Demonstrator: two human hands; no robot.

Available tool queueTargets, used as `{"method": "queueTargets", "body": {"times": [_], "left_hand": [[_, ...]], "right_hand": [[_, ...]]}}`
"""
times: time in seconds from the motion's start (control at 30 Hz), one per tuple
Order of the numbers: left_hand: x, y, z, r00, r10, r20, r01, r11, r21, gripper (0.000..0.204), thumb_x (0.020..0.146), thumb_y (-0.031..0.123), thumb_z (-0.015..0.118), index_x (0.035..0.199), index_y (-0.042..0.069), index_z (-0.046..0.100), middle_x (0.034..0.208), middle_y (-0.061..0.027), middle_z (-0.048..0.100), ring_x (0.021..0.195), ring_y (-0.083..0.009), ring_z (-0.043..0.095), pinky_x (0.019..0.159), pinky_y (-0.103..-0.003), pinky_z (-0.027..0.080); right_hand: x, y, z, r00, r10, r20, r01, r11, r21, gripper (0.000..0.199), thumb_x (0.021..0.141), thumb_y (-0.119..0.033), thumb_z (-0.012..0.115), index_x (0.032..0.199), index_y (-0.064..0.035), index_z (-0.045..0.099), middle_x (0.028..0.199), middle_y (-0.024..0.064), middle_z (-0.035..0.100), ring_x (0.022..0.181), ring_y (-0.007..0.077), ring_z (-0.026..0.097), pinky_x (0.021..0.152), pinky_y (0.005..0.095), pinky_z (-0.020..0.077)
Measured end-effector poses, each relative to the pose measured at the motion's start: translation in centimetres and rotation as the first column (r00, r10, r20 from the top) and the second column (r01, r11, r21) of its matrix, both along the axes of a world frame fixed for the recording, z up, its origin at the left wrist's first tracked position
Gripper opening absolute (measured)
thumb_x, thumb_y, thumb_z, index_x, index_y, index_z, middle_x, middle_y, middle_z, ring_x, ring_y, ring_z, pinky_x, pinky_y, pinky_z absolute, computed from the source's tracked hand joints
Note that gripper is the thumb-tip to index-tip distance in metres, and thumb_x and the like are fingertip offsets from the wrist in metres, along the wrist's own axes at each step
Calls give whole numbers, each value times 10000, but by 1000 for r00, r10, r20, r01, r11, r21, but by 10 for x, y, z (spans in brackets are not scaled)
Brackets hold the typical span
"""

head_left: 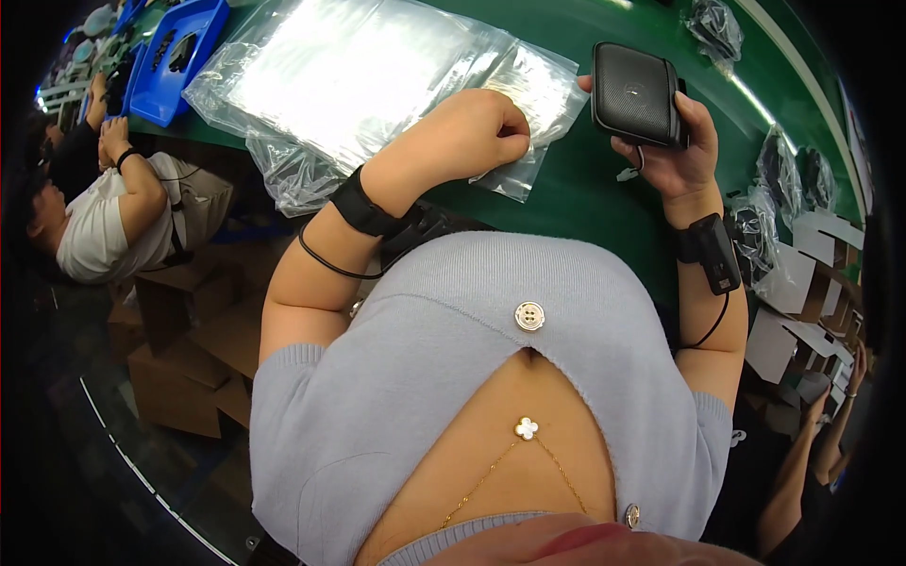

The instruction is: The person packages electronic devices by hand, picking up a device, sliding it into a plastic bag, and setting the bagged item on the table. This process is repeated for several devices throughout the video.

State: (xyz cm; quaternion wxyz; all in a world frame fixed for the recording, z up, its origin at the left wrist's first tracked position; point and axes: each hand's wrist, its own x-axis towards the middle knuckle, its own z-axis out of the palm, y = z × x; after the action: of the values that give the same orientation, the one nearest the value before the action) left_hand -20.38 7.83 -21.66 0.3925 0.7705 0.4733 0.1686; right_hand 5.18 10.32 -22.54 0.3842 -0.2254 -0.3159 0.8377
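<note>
My right hand (684, 156) grips a black, rounded-square case (634, 94) with a textured face, fingers around its lower and right sides. A short dark cord with a pale end (629, 173) hangs below the case. My left hand (486, 132) is closed over a stack of clear plastic bags (359, 75), its fingers curled onto the edge of a clear plastic bag (543, 94) at the stack's right end. The fingertips are partly hidden, so how firmly they pinch the film cannot be seen.
The green table (604, 203) runs beneath everything. A blue tray (179, 61) with dark parts stands at the far left, near a seated person (123, 208). Bagged dark items (779, 174) lie along the right side, beside open cardboard boxes (793, 274). Another person's arms (802, 453) show lower right.
</note>
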Motion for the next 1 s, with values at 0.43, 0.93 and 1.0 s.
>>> {"method": "queueTargets", "body": {"times": [0.43, 0.93, 1.0], "left_hand": [[37, 12, -25, 988, 75, -137, -4, 889, 458, 230, 794, 244, 656, 727, 28, 613, 761, -131, 588, 734, -325, 580, 693, -385, 473], [19, 16, -10, 993, 107, -48, -107, 994, 2, 177, 792, 206, 637, 774, 32, 666, 775, -132, 644, 753, -300, 615, 680, -389, 482], [20, 16, -16, 993, 107, -53, -102, 991, 85, 191, 789, 221, 644, 763, 32, 660, 761, -129, 640, 745, -296, 614, 678, -390, 482]], "right_hand": [[21, 2, -11, 1000, -19, -7, 20, 999, 30, 699, 865, -392, 475, 1383, 32, 273, 1344, 332, 350, 1068, 296, 579, 722, 302, 559], [-4, -9, -13, 997, 41, -70, -40, 999, 23, 481, 873, -288, 470, 1201, 63, 502, 1085, 206, 612, 896, 282, 646, 696, 386, 565], [-3, -7, -16, 997, 43, -69, -42, 999, 22, 489, 872, -291, 470, 1207, 64, 497, 1089, 209, 610, 896, 280, 646, 695, 382, 566]]}}
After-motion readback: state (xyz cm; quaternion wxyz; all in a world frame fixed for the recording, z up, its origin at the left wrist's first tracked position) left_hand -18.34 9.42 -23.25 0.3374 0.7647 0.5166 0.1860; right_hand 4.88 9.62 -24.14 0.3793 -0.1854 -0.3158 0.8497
